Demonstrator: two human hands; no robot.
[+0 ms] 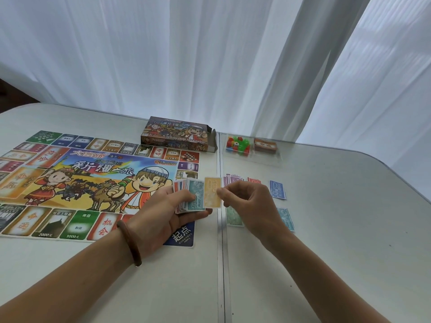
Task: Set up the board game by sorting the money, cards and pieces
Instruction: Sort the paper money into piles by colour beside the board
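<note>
My left hand [168,213] holds a fanned stack of play money [189,197] palm up, with a teal note on top. My right hand [247,201] pinches a yellow note [212,192] at its right edge, beside the stack. Sorted notes lie on the table under and past my right hand: purple and red piles [231,179], a dark blue note [278,190], a green note [234,217] and a light blue note [287,219]. The colourful game board [77,180] lies flat at the left.
The open game box [179,134] stands behind the board. A clear tray [253,157] at the back holds small coloured pieces [237,145] and a deck of cards [265,145]. A seam runs down the white table. White curtains hang behind.
</note>
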